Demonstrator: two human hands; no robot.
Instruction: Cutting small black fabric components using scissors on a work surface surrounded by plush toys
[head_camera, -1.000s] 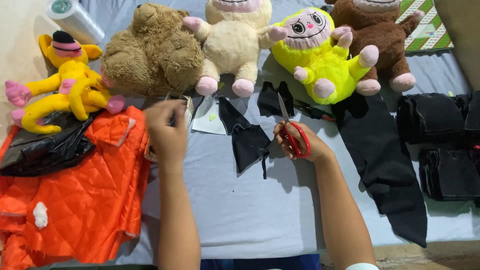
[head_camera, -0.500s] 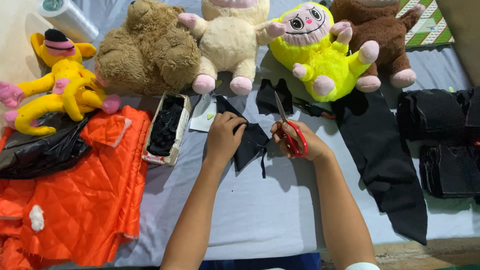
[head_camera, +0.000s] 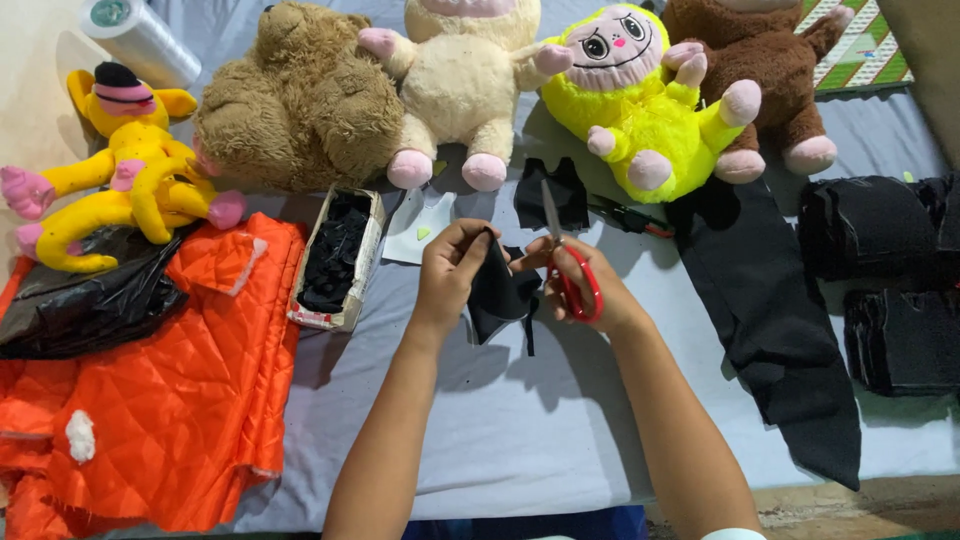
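My left hand (head_camera: 448, 272) pinches a small piece of black fabric (head_camera: 497, 296) and lifts it off the grey-blue table cover (head_camera: 520, 440). Beside it, my right hand (head_camera: 580, 285) grips red-handled scissors (head_camera: 568, 262), whose blades point up and away from me, close to the fabric's right edge. A small open box of black scraps (head_camera: 336, 255) lies just left of my left hand. A long black fabric strip (head_camera: 775, 320) stretches out on the right.
Several plush toys line the far edge: a yellow one (head_camera: 120, 170), a brown bear (head_camera: 300, 105), a cream one (head_camera: 462, 80), a bright yellow one (head_camera: 645, 100) and a dark brown one (head_camera: 755, 70). Orange quilted cloth (head_camera: 150, 390) covers the left. Black fabric stacks (head_camera: 890, 280) sit at right.
My left hand has come from the box on the left to the black fabric, taken hold of it and raised it toward the scissors. My right hand has stayed almost still.
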